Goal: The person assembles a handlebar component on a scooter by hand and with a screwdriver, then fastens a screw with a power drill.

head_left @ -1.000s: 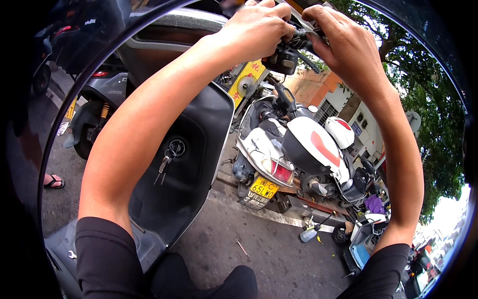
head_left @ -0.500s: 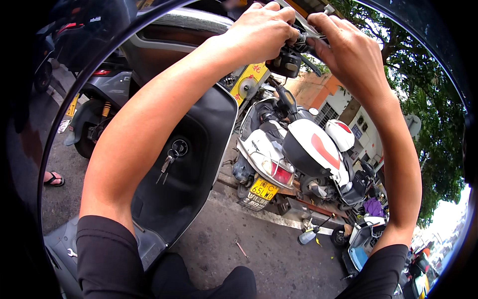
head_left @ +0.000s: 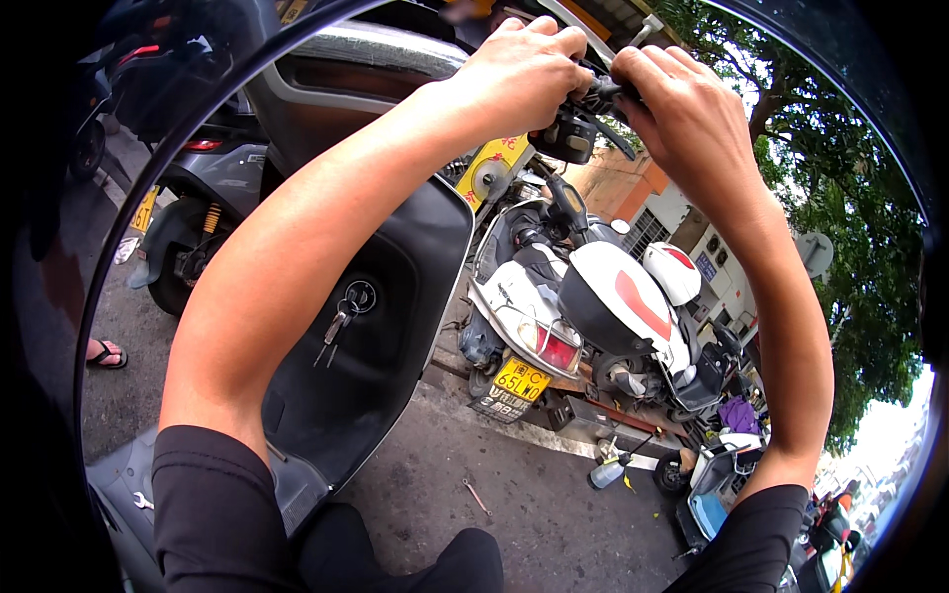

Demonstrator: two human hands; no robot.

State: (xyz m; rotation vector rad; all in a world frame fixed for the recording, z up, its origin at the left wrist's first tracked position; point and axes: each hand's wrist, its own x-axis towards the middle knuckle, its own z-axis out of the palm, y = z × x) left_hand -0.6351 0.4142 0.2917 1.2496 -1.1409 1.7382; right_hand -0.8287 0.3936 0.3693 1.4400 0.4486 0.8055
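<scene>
A: In the head view, how far along is it?
B: Part way, I think. Both grips are up at the handlebar (head_left: pixel 601 96), so that job looks unfinished. I can't tell which bits are done, because the fingers hide them.

A: Where is the handlebar?
B: At the top, between the two grips. A black switch box (head_left: pixel 566 138) hangs just under it.

A: What are the grips doing?
B: The left grip (head_left: pixel 524 79) is curled up at the bar, but I can't tell what its fingertips have. The right grip (head_left: pixel 685 109) is narrow and looks bent around the bar.

A: What else is around?
B: Keys (head_left: pixel 336 328) hang from the lock on the black front panel (head_left: pixel 415 272). A small wrench (head_left: pixel 143 501) lies on the footboard, and a thin tool (head_left: pixel 476 496) is on the ground. A white scooter (head_left: pixel 514 306) and a spray bottle (head_left: pixel 605 472) are over on the right.

A: Anything in the way?
B: The left arm covers part of the panel. Someone's foot (head_left: pixel 107 354) is off to the left, well apart.
</scene>
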